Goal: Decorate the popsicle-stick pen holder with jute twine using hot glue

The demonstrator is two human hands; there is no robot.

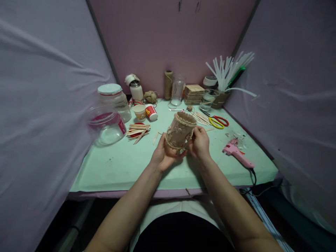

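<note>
Tilted in front of me is a tan, cylinder-shaped holder (180,130) with braided cord round its top and bottom rims and small flower-like shapes on its side. My left hand (165,156) cups it from below and the left, fingers under the base. On its lower right side, my right hand (200,141) pinches the edge between thumb and fingers. Both hands are raised over the front half of the green-covered table (126,168). The underside of the holder is partly hidden by my fingers.
A pink glue gun (239,154) with a black cord lies at right, near red-and-yellow scissors (217,121). Wooden sticks (138,131), paper cups (151,112) and a clear plastic tub (109,131) stand left. Behind are jars (178,90), twine (150,97) and white glue sticks (227,75).
</note>
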